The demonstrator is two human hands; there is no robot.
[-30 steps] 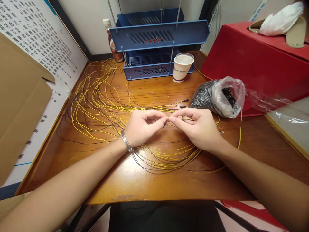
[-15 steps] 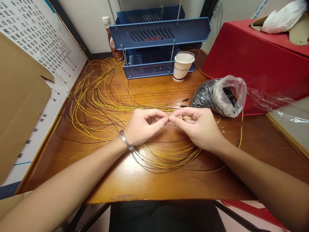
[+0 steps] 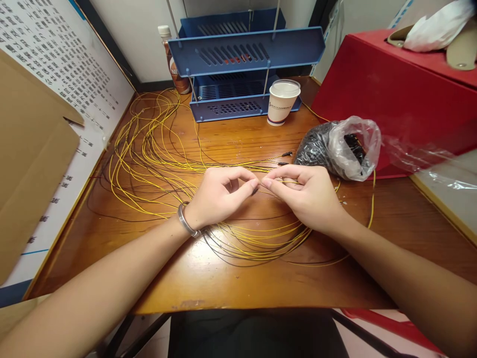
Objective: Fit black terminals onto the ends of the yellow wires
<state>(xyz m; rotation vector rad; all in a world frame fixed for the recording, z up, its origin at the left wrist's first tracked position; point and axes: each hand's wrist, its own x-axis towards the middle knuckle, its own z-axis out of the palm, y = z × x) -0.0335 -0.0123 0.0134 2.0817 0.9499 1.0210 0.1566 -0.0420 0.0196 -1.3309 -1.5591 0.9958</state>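
My left hand, with a silver bracelet at the wrist, is closed in a pinch on a small black connector piece, mostly covered by the fingertips. Facing it, my right hand pinches a thin yellow wire between thumb and forefinger. The fingertips of both hands are almost touching. Under and around the hands spreads a loose bundle of yellow and black wires. Two wire ends with black connectors lie just beyond the fingers.
Right of them, a clear plastic bag of small black parts lies against a red box. A paper cup stands by a blue tray rack, with a bottle behind. Cardboard leans at the left of the wooden table.
My left hand has shifted slightly left and turned at the wrist, and a black connector piece now shows under its thumb tip. The right hand has hardly moved.
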